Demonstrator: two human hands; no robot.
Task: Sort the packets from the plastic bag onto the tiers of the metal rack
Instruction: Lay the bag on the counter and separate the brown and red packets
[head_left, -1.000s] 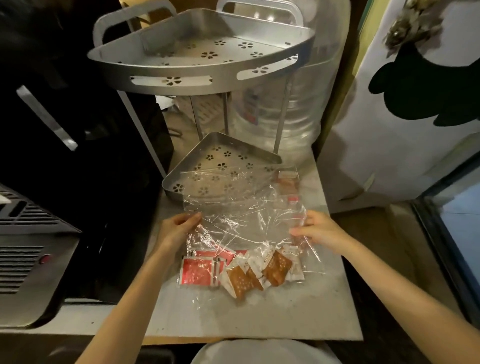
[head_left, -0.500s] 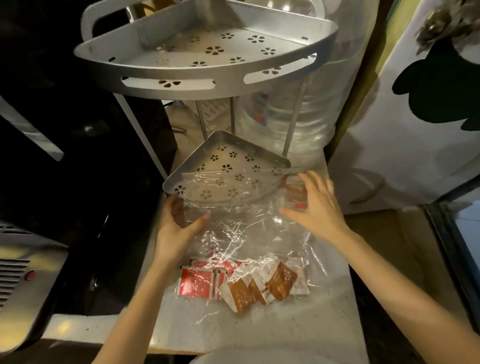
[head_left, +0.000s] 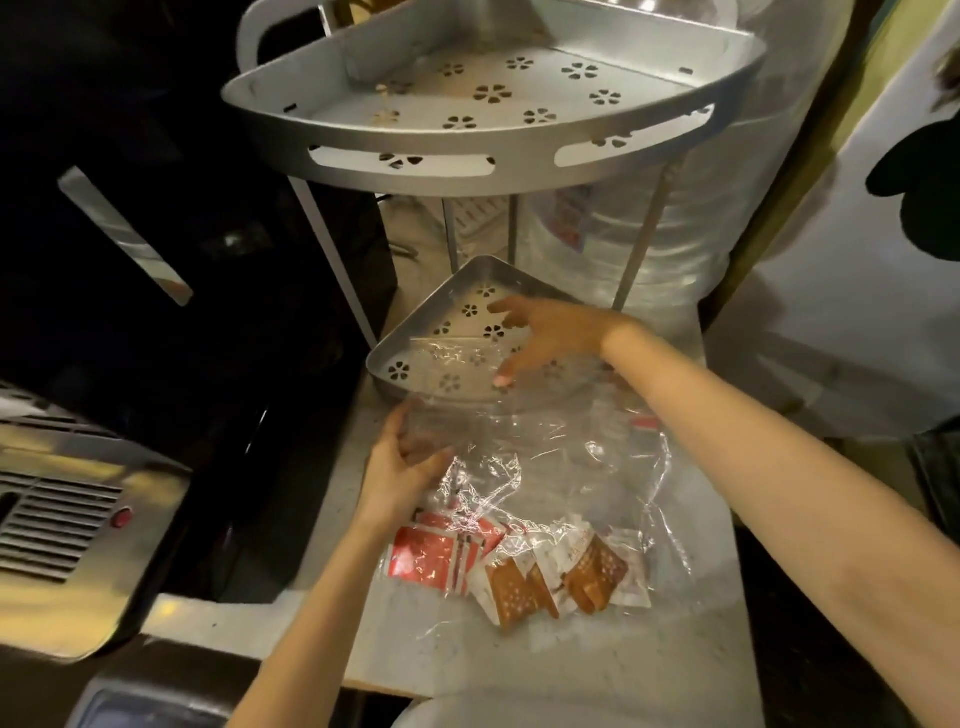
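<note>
The plastic bag's (head_left: 545, 447) mouth is now being reached by the right hand (head_left: 545, 338), fingers spread, while its edge is being pinched in the left hand's (head_left: 400, 473) grip, so packets (head_left: 514, 566) are not yet being sorted.

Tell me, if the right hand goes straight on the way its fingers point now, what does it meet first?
Probably the left wall of the lower tier. The right hand hovers over that tier with fingers pointing left, across the plastic bag mouth. Depth is unclear.

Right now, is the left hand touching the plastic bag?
Touching. The head view shows the left hand with its fingers lying on the plastic bag near its left edge.
</note>
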